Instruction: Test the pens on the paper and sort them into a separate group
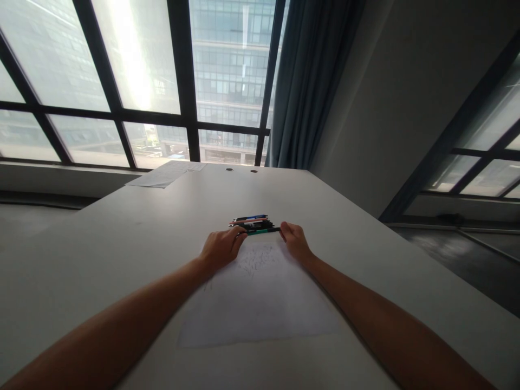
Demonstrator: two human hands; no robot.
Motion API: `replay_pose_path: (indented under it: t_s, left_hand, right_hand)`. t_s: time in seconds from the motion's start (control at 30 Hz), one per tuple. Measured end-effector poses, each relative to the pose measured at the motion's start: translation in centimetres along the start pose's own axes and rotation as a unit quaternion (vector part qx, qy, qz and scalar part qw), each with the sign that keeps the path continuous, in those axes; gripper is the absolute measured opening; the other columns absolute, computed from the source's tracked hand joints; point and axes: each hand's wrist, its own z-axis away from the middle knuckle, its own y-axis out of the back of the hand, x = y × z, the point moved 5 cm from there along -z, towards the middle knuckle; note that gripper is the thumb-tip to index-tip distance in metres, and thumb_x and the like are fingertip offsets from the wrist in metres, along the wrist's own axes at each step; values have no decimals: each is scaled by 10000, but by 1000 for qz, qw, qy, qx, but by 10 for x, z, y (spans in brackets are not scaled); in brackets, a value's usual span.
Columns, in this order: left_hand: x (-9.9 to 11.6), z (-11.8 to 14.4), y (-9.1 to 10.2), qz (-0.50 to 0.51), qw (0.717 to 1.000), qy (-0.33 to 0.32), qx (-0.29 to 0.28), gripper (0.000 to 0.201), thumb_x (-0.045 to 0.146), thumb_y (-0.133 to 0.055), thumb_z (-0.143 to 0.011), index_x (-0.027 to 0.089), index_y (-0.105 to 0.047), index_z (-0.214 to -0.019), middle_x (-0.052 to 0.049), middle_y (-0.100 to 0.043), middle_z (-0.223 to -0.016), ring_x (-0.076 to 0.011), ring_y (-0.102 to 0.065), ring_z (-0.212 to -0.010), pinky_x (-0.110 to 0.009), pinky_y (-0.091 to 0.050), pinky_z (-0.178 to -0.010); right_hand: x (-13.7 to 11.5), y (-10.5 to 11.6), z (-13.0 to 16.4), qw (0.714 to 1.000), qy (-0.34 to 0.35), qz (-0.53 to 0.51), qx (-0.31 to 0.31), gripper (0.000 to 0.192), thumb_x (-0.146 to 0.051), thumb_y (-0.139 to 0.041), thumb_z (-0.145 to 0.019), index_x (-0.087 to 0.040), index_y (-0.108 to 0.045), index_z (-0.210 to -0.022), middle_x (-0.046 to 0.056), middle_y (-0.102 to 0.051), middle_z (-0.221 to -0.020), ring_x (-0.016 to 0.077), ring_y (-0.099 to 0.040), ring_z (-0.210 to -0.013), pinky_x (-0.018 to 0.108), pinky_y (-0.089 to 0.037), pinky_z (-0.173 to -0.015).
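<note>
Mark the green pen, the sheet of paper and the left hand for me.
green pen (263, 231), head view, mid-barrel between the hands.
sheet of paper (260, 309), head view, bare middle.
left hand (221, 248), head view, back of hand.

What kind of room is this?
Probably an office or study room: a long white table with cable holes, tall windows facing an office tower, and pens beside a sheet of paper with scribbles.

Both arms stretched forward — left hand (221, 246) and right hand (294, 238) curled, fingertips pinching.
</note>
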Motion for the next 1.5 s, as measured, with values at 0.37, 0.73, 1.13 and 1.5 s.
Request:
replay_pose_path:
  t_s: [0.37, 0.73, 1.13, 1.5]
  left_hand:
    - [9, 2, 10, 17, 991, -106, 80, 329, 409, -439, -976, 201, -684, -1048, -69, -745, -918, -148, -709, -758, -223, -538, -666]
    - [-10, 1, 3, -35, 998, 42, 9, 376, 393, -321, -998, 190, -628, -922, -37, -709, -709, -175, -653, -596, -237, -397, -530]
    - [35, -3, 13, -84, 986, -139, 41, 337, 312, -445, -964, 210, -515, -1278, -99, -594, -1303, -266, -536, -1184, -478, -352, -1049]
    - [25, -2, -5, -46, 993, -79, -80, 266, 399, -396, -990, 190, -561, -1003, -41, -697, -929, -197, -679, -772, -274, -496, -613]
  right_hand:
    - [-2, 0, 0, 1000, -11, -15, 4, 616, -739, -400, -839, -218, -340, -515, -35, -326, -484, 108, -282, -479, 268, -226, -471]
    - [-8, -6, 2, 1000, 13, -3, -13, 631, -760, -354, -845, -220, -323, -521, -25, -339, -494, 111, -300, -482, 273, -243, -472]
    - [-43, -26, 13, 997, 50, 35, -51, 610, -705, -313, -893, -199, -421, -571, -3, -437, -525, 125, -383, -504, 274, -308, -509]
    - [-54, -38, 21, 988, 102, 50, -105, 593, -644, -324, -926, -192, -418, -552, -7, -446, -517, 121, -401, -495, 257, -308, -499]
